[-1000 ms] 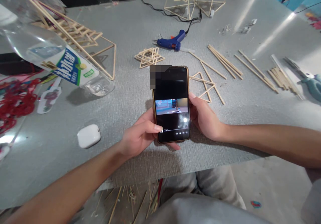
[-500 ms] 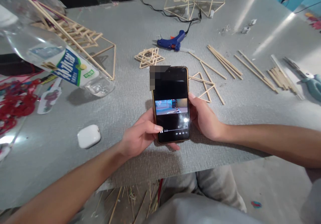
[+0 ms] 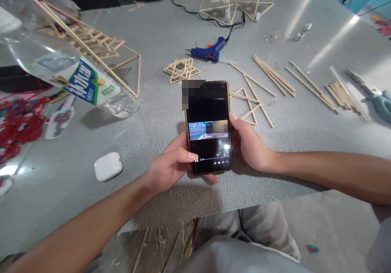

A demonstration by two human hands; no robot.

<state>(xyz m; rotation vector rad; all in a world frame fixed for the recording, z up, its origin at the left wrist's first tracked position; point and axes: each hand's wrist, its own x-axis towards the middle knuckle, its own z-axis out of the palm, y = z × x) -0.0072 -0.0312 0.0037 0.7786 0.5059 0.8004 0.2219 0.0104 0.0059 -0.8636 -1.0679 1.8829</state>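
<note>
Between both hands is a smartphone in a gold-edged case, held upright with a small video picture across its black screen. My left hand grips its lower left side, thumb over the bottom of the screen and a fingertip showing beneath the lower edge. My right hand holds the right edge with its thumb; its other fingers are hidden behind the phone. Just past the phone lie a star frame of thin wooden sticks and a stacked star of sticks.
A blue glue gun with a black cord lies behind. Loose sticks and scissors are to the right. On the left are a plastic bottle, a white earphone case, red cords and a stick structure.
The picture playing on the phone screen has changed slightly. Both hands and the phone stay in the same place.
</note>
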